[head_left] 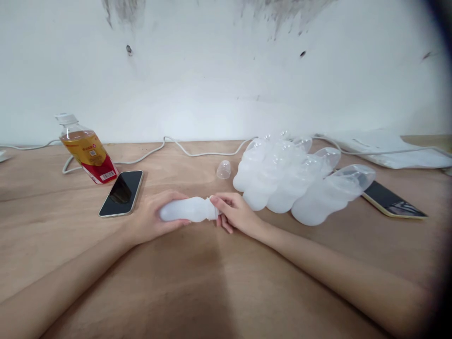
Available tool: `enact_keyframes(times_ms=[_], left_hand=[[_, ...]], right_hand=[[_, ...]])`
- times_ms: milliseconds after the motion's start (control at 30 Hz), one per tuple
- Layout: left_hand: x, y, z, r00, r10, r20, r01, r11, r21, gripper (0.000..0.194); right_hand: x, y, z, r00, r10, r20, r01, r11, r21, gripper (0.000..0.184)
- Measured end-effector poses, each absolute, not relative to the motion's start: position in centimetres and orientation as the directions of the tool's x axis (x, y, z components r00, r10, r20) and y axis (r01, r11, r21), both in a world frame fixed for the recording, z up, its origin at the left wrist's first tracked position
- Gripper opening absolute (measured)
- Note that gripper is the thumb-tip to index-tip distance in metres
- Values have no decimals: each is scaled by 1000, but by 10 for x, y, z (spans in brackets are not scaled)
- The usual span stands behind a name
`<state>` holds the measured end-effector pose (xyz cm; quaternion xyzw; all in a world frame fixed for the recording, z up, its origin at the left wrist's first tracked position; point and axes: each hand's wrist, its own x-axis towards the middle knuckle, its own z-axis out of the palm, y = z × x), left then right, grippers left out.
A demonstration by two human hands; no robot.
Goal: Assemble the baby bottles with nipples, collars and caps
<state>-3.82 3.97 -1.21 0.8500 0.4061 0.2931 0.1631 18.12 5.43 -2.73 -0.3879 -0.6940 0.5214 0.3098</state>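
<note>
A frosted white baby bottle (185, 210) lies sideways between my hands, its neck pointing right. Wrapped round its base is my left hand (153, 214), thumb and fingers on opposite sides. My right hand (231, 213) closes on the ringed neck end, thumb on top; its fingers hide the tip. Just beyond the hands, a small clear dome cap (223, 169) rests on the table. To the right of it stand several similar frosted bottles (282, 176) with clear caps, grouped close together.
A phone (122, 193) lies at left, beside a drink bottle (90, 153) with a yellow and red label. Another phone (395, 200) is partly behind the bottles. A white cable (201, 154) runs along the wall, across a white plastic bag (391, 149) on the wooden table (169, 292).
</note>
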Motion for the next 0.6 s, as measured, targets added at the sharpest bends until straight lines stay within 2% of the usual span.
enact_keyframes(times_ms=[67, 133, 233, 267, 333, 433, 533, 600], left_hand=[[-38, 39, -12, 494, 789, 366, 596, -614, 518, 36], [-38, 40, -12, 469, 809, 354, 605, -586, 539, 35], [-39, 42, -13, 439, 831, 341, 605, -554, 572, 34], [-39, 42, -13, 432, 833, 346, 600, -552, 579, 34], [-39, 42, -13, 424, 831, 360, 592, -556, 584, 34], [-38, 40, -11, 458, 816, 354, 599, -577, 556, 34], [-37, 38, -9, 499, 797, 341, 600, -601, 527, 34], [-37, 38, -9, 482, 808, 339, 609, -587, 534, 35]], right_hand=[[182, 53, -25, -525, 850, 45, 219, 186, -958, 40], [182, 51, -23, -494, 862, 116, 177, 230, -957, 33], [182, 51, -21, -472, 851, 229, 98, 309, -946, 56], [182, 52, -22, -486, 839, 246, 85, 325, -942, 57], [182, 53, -24, -505, 835, 217, 97, 305, -947, 51], [181, 55, -27, -510, 857, 75, 189, 196, -962, 30], [181, 53, -27, -545, 839, 6, 264, 178, -948, 42], [181, 51, -24, -530, 846, 57, 247, 218, -944, 42]])
